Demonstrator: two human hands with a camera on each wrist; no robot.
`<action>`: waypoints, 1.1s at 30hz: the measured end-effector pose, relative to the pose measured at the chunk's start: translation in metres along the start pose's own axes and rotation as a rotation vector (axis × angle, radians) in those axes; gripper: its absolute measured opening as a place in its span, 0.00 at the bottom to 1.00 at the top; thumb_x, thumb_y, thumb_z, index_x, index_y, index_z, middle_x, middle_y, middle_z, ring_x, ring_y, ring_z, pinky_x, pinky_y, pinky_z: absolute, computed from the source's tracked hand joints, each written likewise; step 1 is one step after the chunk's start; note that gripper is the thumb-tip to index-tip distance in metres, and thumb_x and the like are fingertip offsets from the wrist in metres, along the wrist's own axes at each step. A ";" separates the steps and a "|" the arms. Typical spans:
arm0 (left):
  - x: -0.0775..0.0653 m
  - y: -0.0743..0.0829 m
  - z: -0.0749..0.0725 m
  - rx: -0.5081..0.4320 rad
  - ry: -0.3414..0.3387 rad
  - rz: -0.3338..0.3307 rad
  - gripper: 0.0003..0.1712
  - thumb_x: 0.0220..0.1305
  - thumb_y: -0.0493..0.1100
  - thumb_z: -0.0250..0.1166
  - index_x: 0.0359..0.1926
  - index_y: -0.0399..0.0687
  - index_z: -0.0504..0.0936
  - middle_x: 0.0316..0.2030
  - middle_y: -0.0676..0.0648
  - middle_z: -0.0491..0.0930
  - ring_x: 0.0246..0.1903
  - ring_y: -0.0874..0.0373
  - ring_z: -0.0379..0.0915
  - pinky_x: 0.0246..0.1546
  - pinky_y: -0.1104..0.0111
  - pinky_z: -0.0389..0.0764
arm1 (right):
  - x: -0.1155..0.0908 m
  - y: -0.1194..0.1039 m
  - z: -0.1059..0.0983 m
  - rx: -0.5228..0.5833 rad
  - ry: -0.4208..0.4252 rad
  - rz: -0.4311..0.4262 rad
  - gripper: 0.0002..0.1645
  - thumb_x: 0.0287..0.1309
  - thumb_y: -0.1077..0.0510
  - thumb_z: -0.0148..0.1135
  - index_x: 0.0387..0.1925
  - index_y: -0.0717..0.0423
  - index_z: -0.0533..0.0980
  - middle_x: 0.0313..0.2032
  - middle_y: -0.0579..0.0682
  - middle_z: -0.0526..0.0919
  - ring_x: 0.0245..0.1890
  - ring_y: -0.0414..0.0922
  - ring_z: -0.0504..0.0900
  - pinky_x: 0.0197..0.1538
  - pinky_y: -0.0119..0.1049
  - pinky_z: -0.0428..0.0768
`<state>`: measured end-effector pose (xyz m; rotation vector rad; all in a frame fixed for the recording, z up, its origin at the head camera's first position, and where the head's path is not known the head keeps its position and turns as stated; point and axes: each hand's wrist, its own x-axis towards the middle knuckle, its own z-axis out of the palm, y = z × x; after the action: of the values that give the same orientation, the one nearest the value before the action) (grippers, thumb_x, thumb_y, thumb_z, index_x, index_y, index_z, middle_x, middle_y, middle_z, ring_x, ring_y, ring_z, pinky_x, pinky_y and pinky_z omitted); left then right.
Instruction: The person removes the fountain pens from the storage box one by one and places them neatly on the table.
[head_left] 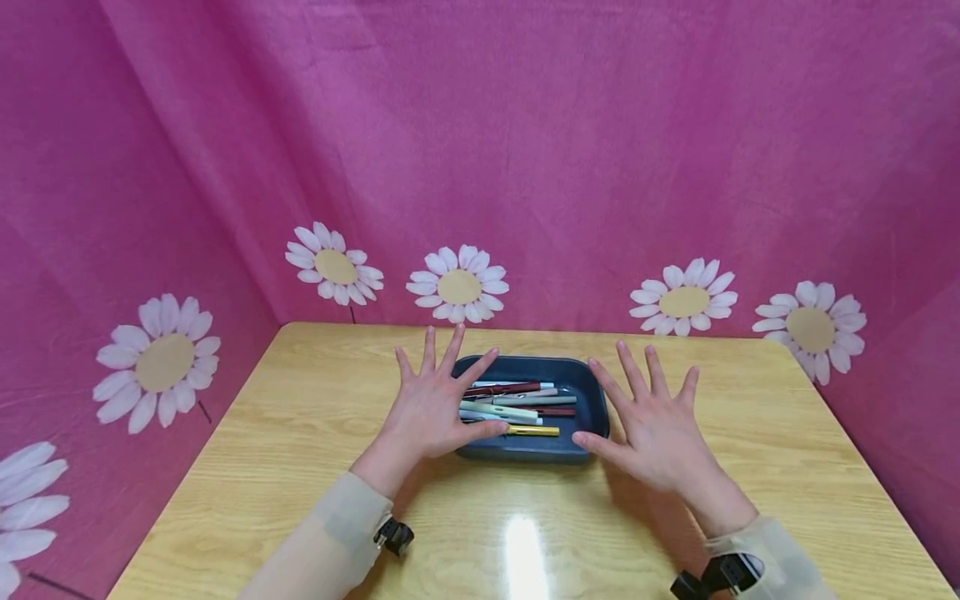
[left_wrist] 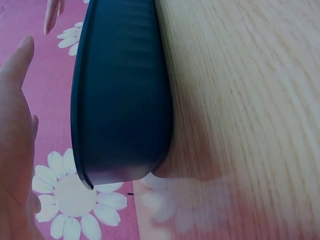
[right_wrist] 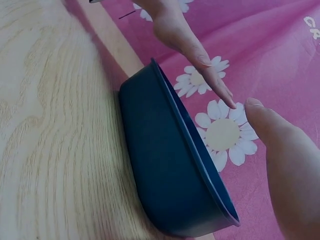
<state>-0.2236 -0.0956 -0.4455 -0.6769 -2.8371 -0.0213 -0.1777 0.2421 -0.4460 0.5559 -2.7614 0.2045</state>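
Note:
A dark blue rectangular tray (head_left: 525, 452) stands on the table with several pens in it. Among them are a yellow pen (head_left: 543, 431), a pale green pen (head_left: 510, 412) and a dark red pen (head_left: 517, 388). My left hand (head_left: 431, 408) is spread over the tray's left end, hiding part of it and some pen ends. My right hand (head_left: 660, 437) is spread at the right end, its thumb over the near right corner. Neither hand holds anything. Both wrist views show the tray's outer wall (left_wrist: 122, 95) with the hands raised above the rim.
The wooden table (head_left: 300, 467) reaches back to a pink cloth (head_left: 525, 167) printed with white daisies, which also hangs at both sides. A bright light reflection lies on the table's near part. A small black device (head_left: 393, 536) is strapped at each wrist.

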 end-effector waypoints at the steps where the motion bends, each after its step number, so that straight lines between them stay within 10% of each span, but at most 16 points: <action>1: 0.000 0.000 0.000 0.003 0.002 0.000 0.61 0.51 0.95 0.34 0.84 0.83 0.43 0.85 0.44 0.33 0.80 0.28 0.28 0.64 0.18 0.43 | 0.000 0.000 0.000 0.001 -0.001 -0.001 0.62 0.59 0.16 0.57 0.85 0.37 0.53 0.84 0.61 0.46 0.79 0.73 0.43 0.63 0.87 0.27; 33: -0.001 0.000 -0.002 -0.017 0.010 -0.001 0.62 0.52 0.95 0.37 0.84 0.81 0.45 0.85 0.44 0.33 0.80 0.28 0.26 0.65 0.18 0.43 | -0.006 0.001 -0.001 0.009 -0.007 0.013 0.62 0.59 0.17 0.57 0.85 0.39 0.53 0.83 0.62 0.45 0.79 0.74 0.45 0.65 0.84 0.26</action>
<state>-0.2225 -0.0965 -0.4432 -0.6765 -2.8312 -0.0486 -0.1723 0.2450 -0.4470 0.5423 -2.7730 0.2187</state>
